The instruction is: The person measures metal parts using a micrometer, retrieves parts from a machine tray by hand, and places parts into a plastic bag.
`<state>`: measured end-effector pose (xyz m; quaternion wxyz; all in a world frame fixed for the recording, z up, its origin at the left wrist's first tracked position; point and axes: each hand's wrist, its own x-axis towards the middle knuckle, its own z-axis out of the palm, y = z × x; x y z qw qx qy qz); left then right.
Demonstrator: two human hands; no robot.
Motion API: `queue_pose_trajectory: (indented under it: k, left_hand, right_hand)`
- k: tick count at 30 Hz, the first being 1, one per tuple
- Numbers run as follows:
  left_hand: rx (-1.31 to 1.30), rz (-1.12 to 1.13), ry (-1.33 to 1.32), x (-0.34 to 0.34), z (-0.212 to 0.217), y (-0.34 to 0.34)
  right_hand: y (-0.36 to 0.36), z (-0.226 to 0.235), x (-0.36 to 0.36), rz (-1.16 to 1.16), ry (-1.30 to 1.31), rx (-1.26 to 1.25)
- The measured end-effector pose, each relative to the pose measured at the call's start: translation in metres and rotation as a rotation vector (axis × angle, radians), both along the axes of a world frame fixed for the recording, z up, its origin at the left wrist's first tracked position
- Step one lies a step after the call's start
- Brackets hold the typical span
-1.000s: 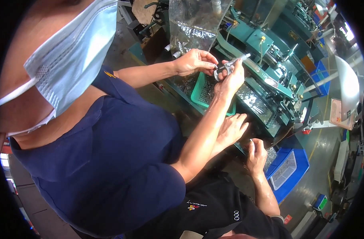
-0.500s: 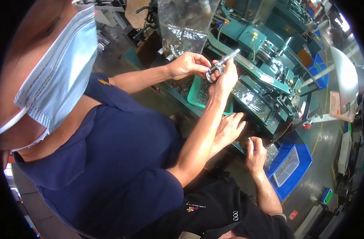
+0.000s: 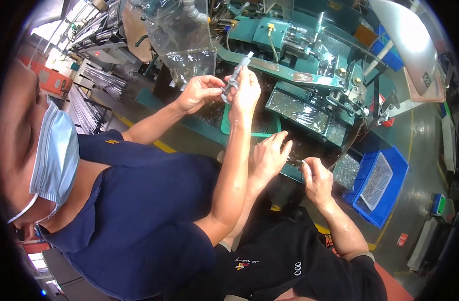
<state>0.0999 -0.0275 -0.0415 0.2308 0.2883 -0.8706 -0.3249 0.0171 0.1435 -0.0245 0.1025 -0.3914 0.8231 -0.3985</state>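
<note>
From here I see a small piece (image 3: 304,162), mostly covered, pinched by the right hand (image 3: 318,180). The left hand (image 3: 268,156) is loosely spread, palm hidden, forearm partly behind a co-worker's arm (image 3: 233,175), which also blocks some of the basket (image 3: 262,134).

Your left hand (image 3: 268,156) is just beside the basket (image 3: 247,134); your right hand (image 3: 318,181), with a small piece (image 3: 304,162) at its fingertips, is to the right. Beyond them stands the machine (image 3: 259,31), a tray (image 3: 292,104) on its near side. A co-worker (image 3: 144,185) on your left holds a micrometer (image 3: 243,63) near the basket. Farther right, a crate (image 3: 378,183) lies in the bin (image 3: 399,178).
</note>
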Motion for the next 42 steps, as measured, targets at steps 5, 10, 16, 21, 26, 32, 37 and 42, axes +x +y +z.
queue_pose_trajectory:
  k: [5,10,16,21,26,32,37,42]
  left_hand:
    - [0.019,0.010,-0.008,0.000,-0.004,0.000]
    - [0.020,0.016,-0.002,-0.001,-0.005,0.001]
    - [0.030,0.013,-0.003,-0.001,-0.003,0.001]
    - [0.020,0.027,0.004,-0.001,-0.001,0.000]
    - [0.043,0.021,-0.009,-0.001,0.003,0.000]
    - [0.056,-0.007,-0.017,0.001,-0.001,0.000]
    - [0.073,-0.047,-0.039,0.003,0.001,-0.002]
    - [0.069,-0.070,-0.008,0.000,-0.010,-0.005]
  right_hand:
    - [0.001,-0.001,0.000,0.013,0.000,-0.006]
    - [0.002,-0.002,0.000,0.017,0.013,-0.011]
    - [0.002,-0.001,-0.001,0.014,0.003,0.002]
    - [0.000,-0.004,-0.001,0.019,0.017,-0.004]
    - [0.000,-0.010,-0.002,0.003,0.072,-0.020]
    - [0.001,-0.012,0.000,-0.015,0.090,-0.014]
    - [-0.001,-0.010,0.001,-0.031,0.035,0.006]
    - [-0.002,-0.018,-0.001,-0.027,0.120,-0.033]
